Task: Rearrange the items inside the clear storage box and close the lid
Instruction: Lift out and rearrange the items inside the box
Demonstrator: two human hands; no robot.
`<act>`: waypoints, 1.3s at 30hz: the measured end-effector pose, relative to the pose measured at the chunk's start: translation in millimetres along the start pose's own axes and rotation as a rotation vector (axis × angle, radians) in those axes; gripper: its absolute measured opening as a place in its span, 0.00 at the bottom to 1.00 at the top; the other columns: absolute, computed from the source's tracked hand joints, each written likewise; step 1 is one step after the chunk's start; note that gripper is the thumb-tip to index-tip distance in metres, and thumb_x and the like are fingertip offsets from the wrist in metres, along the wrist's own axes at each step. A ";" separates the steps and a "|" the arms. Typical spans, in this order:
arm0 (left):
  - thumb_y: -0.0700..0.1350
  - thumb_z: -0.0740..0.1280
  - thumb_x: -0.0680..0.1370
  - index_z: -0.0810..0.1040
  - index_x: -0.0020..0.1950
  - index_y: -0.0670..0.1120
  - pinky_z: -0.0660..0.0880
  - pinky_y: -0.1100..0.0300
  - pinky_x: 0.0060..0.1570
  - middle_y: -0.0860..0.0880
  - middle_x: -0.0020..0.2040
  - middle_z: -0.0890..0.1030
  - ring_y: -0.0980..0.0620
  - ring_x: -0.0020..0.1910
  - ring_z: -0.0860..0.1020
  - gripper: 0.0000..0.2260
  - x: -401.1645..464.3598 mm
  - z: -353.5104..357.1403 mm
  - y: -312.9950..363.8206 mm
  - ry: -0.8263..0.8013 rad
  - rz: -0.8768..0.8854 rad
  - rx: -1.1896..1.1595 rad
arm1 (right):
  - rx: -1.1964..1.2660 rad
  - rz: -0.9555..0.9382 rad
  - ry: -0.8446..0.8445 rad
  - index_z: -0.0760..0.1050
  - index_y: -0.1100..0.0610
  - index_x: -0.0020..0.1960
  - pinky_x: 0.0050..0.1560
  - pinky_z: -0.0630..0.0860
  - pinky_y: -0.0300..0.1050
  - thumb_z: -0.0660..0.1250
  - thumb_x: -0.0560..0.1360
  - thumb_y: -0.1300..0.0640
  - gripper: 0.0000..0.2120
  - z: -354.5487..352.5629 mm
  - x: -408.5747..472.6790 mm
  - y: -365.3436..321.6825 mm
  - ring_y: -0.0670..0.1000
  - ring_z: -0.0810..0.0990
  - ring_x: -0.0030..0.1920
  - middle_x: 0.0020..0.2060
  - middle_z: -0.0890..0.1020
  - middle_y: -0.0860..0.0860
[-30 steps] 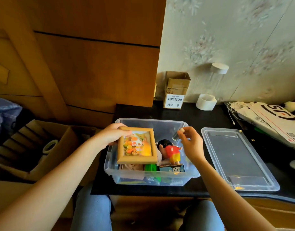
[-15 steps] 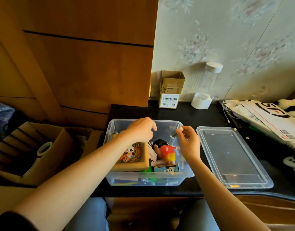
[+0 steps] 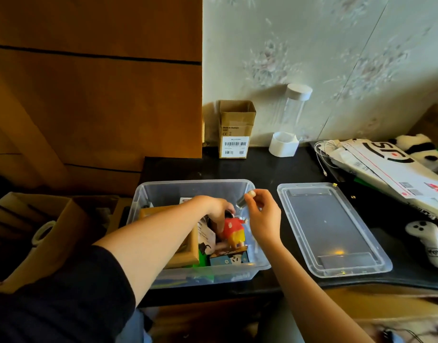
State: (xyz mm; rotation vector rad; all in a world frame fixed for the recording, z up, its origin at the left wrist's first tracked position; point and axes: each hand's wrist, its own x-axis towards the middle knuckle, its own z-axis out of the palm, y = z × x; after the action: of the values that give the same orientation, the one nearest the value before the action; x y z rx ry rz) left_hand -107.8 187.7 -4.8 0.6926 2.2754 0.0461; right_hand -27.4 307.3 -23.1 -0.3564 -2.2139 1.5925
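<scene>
Wooden picture frame (image 3: 185, 253), second ago held above clear storage box (image 3: 163, 191), now lies inside at 9 o'clock. Left hand (image 3: 213, 207) moves on, fingers curling at figurine (image 3: 234, 231). Right hand (image 3: 262, 214) pinches small metallic object (image 3: 241, 203). Lid (image 3: 332, 229) off at 3 o'clock; rearranging unfinished.

Both arms fill the open clear box (image 3: 163, 194); the lid (image 3: 332, 231) lies unobstructed to its right.

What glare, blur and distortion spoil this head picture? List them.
Head view: warm side light from the right throws the tall clear jar's shadow onto the wallpaper; a small orange glint sits on the lid; wide-angle bending curves the table edge; the left hand inside the clear box is slightly motion-blurred; the left corner is dark.
</scene>
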 end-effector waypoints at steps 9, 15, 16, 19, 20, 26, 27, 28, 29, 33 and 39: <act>0.51 0.78 0.62 0.66 0.60 0.57 0.78 0.52 0.49 0.48 0.55 0.66 0.47 0.53 0.72 0.32 15.1 1.6 0.0 0.020 -0.040 0.086 | 0.012 -0.004 0.027 0.74 0.52 0.47 0.42 0.74 0.32 0.65 0.77 0.56 0.01 -0.2 1.2 1.7 0.45 0.79 0.41 0.39 0.79 0.44; 0.49 0.77 0.63 0.70 0.55 0.50 0.76 0.54 0.39 0.46 0.49 0.75 0.50 0.42 0.76 0.24 -8.6 -19.3 -5.0 0.196 0.039 -0.048 | 0.026 0.025 0.072 0.74 0.53 0.48 0.36 0.71 0.29 0.65 0.77 0.55 0.02 -0.9 3.0 3.2 0.44 0.78 0.38 0.38 0.80 0.47; 0.49 0.76 0.64 0.72 0.54 0.49 0.76 0.55 0.39 0.46 0.47 0.78 0.51 0.40 0.77 0.22 -17.2 -24.9 -6.8 0.240 0.057 -0.077 | 0.024 0.029 0.076 0.74 0.53 0.48 0.34 0.70 0.28 0.65 0.77 0.55 0.02 -1.5 3.0 3.2 0.43 0.78 0.37 0.38 0.79 0.46; 0.57 0.73 0.62 0.73 0.50 0.52 0.75 0.55 0.39 0.51 0.43 0.80 0.52 0.41 0.78 0.21 -47.9 -38.4 -18.7 0.429 -0.027 -0.132 | 0.026 0.030 0.064 0.75 0.54 0.49 0.35 0.71 0.27 0.65 0.77 0.55 0.03 -2.3 2.7 2.7 0.43 0.79 0.39 0.39 0.81 0.47; 0.61 0.71 0.62 0.72 0.49 0.53 0.73 0.57 0.36 0.53 0.41 0.79 0.52 0.40 0.77 0.21 -58.5 -39.6 -25.0 0.504 -0.082 -0.149 | 0.028 0.029 0.056 0.75 0.54 0.48 0.37 0.72 0.28 0.65 0.77 0.55 0.03 -1.8 2.4 2.0 0.44 0.80 0.40 0.39 0.81 0.47; 0.74 0.56 0.69 0.70 0.61 0.51 0.66 0.58 0.39 0.49 0.55 0.79 0.47 0.49 0.77 0.32 -90.3 -8.9 -64.4 0.784 -0.271 -0.205 | -0.097 -0.045 0.017 0.77 0.53 0.43 0.39 0.72 0.33 0.67 0.75 0.56 0.03 1.5 0.7 -0.3 0.44 0.79 0.41 0.41 0.80 0.48; 0.75 0.54 0.69 0.70 0.62 0.51 0.67 0.57 0.41 0.48 0.58 0.78 0.45 0.53 0.77 0.34 -91.3 -1.6 -69.1 0.786 -0.300 -0.226 | -0.132 -0.059 0.014 0.77 0.53 0.43 0.38 0.71 0.32 0.68 0.74 0.55 0.02 2.6 0.2 -0.7 0.44 0.78 0.40 0.42 0.79 0.48; 0.75 0.52 0.70 0.70 0.63 0.50 0.67 0.57 0.42 0.47 0.59 0.78 0.44 0.55 0.76 0.35 -91.8 4.2 -73.0 0.784 -0.330 -0.238 | -0.155 -0.069 0.008 0.76 0.51 0.43 0.37 0.70 0.32 0.68 0.74 0.54 0.02 3.4 -0.5 -1.0 0.44 0.77 0.40 0.42 0.78 0.47; 0.75 0.51 0.71 0.70 0.64 0.50 0.67 0.57 0.43 0.47 0.59 0.78 0.44 0.56 0.76 0.35 -91.7 8.2 -76.0 0.781 -0.361 -0.242 | -0.169 -0.074 0.002 0.75 0.50 0.44 0.37 0.69 0.31 0.68 0.74 0.54 0.02 3.6 -1.0 -1.0 0.43 0.76 0.39 0.41 0.77 0.47; 0.67 0.55 0.76 0.73 0.62 0.48 0.68 0.56 0.42 0.44 0.59 0.76 0.43 0.55 0.76 0.27 -93.7 12.2 -89.5 0.790 -0.474 -0.241 | -0.178 -0.049 0.002 0.77 0.52 0.49 0.34 0.67 0.28 0.68 0.75 0.53 0.05 2.6 -1.0 -0.3 0.42 0.77 0.36 0.37 0.79 0.45; 0.46 0.64 0.78 0.73 0.62 0.50 0.70 0.55 0.48 0.45 0.61 0.71 0.45 0.59 0.71 0.12 -103.6 16.1 -84.3 0.965 -0.387 -0.232 | -0.147 -0.028 -0.003 0.77 0.55 0.50 0.36 0.70 0.30 0.68 0.75 0.54 0.06 2.5 0.6 1.3 0.44 0.78 0.38 0.39 0.80 0.48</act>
State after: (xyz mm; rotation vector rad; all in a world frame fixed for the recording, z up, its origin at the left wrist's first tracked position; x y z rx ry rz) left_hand -76.5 62.0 31.4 0.0634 3.2034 0.5510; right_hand -29.1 305.9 -24.9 -0.3622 -2.3346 1.4201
